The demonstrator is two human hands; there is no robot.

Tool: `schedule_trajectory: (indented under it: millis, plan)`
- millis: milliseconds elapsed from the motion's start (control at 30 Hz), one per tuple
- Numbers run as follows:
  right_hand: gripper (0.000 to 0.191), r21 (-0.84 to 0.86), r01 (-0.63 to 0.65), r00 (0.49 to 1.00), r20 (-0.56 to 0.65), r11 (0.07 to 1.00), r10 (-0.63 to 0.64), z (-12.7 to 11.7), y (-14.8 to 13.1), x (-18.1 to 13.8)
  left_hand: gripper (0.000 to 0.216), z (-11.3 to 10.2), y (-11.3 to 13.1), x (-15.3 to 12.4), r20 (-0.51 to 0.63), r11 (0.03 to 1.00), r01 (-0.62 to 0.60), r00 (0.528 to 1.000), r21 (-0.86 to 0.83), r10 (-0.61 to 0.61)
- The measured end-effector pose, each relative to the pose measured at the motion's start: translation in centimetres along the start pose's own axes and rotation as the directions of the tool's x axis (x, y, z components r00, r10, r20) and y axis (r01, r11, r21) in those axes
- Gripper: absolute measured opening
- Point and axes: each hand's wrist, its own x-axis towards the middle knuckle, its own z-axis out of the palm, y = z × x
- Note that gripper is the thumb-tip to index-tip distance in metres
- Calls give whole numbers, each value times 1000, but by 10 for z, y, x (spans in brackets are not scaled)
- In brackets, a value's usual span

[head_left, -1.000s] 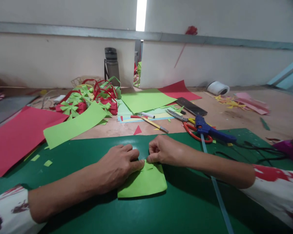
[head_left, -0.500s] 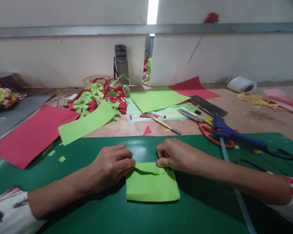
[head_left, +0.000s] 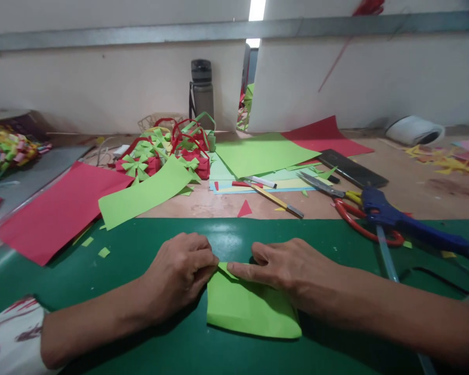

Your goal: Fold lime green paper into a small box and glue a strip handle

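Note:
A folded piece of light green paper (head_left: 250,310) lies on the dark green cutting mat (head_left: 140,245) in front of me. My left hand (head_left: 180,276) is curled at the paper's top left corner, its fingertips pinching the folded edge. My right hand (head_left: 285,265) lies flat over the paper's top edge, with the forefinger stretched left along the fold until it almost meets the left hand. Both forearms rest on the mat.
Beyond the mat lie red-handled scissors (head_left: 352,211), a blue glue gun (head_left: 406,221), a yellow craft knife (head_left: 277,200), a phone (head_left: 354,167), loose red paper (head_left: 58,208) and green paper sheets (head_left: 263,151), red and green paper baskets (head_left: 168,151), a grey bottle (head_left: 202,91) and a tape roll (head_left: 414,130).
My right hand has gone from a pinch to lying flat, its forefinger sliding left along the fold. The top flap is pressed down flatter. The view has shifted left.

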Motion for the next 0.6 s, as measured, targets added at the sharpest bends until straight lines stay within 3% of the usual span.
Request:
schedule_trajectory:
  millis: [167,500,600]
  plan:
    - [58,-25,10,1000,15,1000,-9,-1,-3,1,17,-4,7,6,28,981,165,986,-105,-163]
    - [60,-16,4,1000,-3,1000,-4,-6,-6,1,11,-12,-15,2,-58,973,233,971,-8,-233]
    - [61,-7,1,1000,13,1000,-1,-3,-4,1,16,-15,-13,0,-112,987,148,982,-60,-154]
